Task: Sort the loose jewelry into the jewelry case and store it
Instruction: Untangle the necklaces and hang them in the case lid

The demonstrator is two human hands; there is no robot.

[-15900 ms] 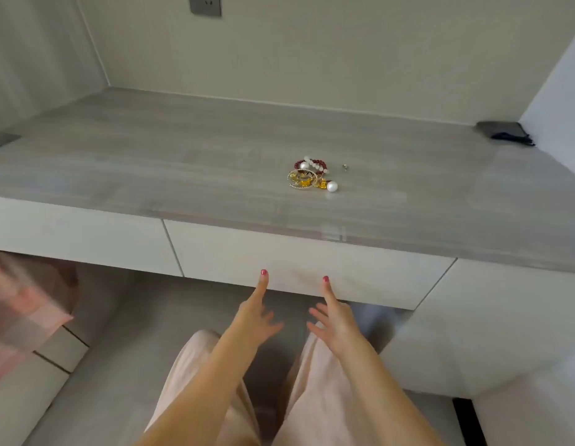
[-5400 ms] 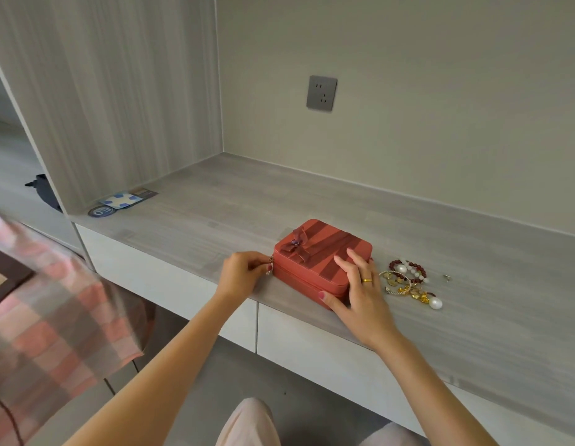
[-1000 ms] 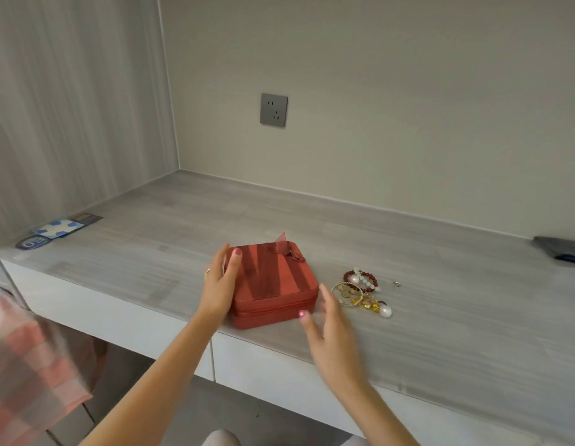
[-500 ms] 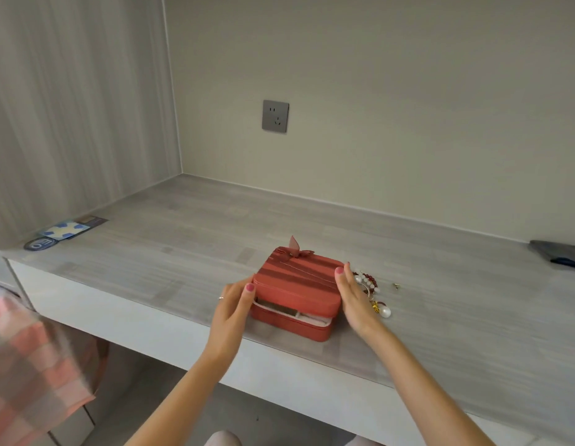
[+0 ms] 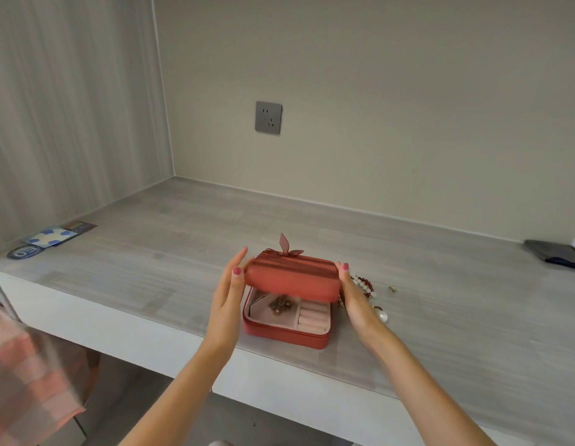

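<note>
On the worktop point(image 5: 170, 252) my case point(image 5: 287, 329) gapes wider than half a second ago. My left hand point(image 5: 230, 296) and right hand point(image 5: 352, 297), fingers nearly straight, press the lid point(image 5: 292, 278) between them. Loose jewelry point(image 5: 365, 286) lies just right.

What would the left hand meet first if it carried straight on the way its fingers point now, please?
The left hand points up and away along the lid of the jewelry case. Beyond its fingertips lies bare desk, then probably the wall; depth is unclear.
</note>
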